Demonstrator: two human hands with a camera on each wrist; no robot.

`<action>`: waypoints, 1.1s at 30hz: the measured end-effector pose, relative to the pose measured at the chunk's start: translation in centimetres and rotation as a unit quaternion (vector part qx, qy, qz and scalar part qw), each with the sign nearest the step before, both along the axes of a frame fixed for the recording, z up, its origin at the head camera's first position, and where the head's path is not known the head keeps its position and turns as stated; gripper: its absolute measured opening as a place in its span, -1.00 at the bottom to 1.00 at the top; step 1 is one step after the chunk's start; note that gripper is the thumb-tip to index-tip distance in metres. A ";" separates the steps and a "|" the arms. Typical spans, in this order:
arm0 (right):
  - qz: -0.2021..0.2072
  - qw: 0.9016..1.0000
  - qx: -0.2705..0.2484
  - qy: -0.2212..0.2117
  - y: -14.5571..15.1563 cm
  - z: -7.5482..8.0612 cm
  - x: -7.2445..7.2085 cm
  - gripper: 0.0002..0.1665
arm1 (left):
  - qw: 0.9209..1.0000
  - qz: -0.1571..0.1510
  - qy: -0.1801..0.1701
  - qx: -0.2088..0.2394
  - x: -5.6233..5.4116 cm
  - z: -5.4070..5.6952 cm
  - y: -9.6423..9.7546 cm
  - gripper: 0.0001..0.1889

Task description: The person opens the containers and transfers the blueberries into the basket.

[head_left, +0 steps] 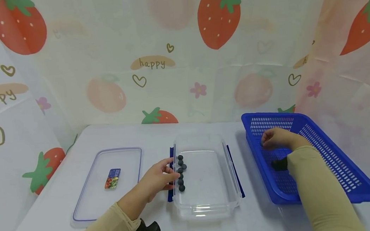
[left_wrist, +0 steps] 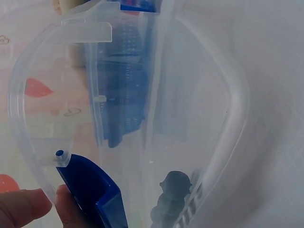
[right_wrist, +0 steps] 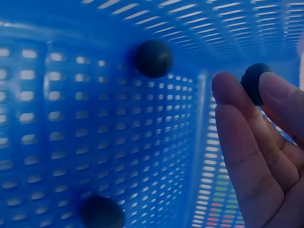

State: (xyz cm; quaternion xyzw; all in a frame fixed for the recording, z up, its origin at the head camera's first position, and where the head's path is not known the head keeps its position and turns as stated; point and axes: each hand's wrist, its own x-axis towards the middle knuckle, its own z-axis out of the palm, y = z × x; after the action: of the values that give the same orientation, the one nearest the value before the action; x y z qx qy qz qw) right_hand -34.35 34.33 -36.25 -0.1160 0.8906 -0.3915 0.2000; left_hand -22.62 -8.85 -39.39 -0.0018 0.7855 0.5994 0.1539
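Left hand (left_wrist: pixel 26 206) holding clear container (left_wrist: pixel 235 97), blue latch (left_wrist: pixel 88 185), dark balls (left_wrist: pixel 172 199) inside, basket (left_wrist: pixel 126 90) beyond

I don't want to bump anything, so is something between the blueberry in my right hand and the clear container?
Yes: the blue basket's left wall stands between the blueberry and the clear container, followed by the container's own right wall.

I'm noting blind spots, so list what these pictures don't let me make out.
Head: print on the label, too small.
Head: part of the blue basket, hidden behind the right sleeve.
Left wrist: blueberries, blurred, cut off by the bottom edge.
Right wrist: right hand, cut off by the right edge.
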 end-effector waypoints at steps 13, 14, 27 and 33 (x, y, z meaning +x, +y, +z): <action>-0.053 0.998 -0.020 -0.040 0.4 -0.6 0.1 -0.84 | 1.000 0.004 0.004 -0.010 0.0 0.1 0.0 -0.32; -0.052 0.998 -0.023 -0.041 0.5 -0.6 0.1 -0.83 | 1.000 0.004 0.003 -0.010 0.0 0.0 0.0 -0.32; -0.064 0.996 -0.058 -0.019 1.5 0.4 0.4 -0.66 | 1.000 0.000 0.001 -0.008 0.0 -0.1 -0.1 -0.31; -0.059 0.994 -0.086 0.021 0.4 2.5 0.4 -0.61 | 1.000 0.000 0.002 -0.007 -0.1 -0.2 0.1 -0.32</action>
State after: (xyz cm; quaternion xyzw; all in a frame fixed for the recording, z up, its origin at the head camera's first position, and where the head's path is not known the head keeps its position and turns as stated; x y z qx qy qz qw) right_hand -33.99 34.72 -33.71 -0.0878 0.8628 -0.4755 0.1471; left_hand -22.71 -8.77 -39.61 -0.0015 0.7897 0.5943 0.1523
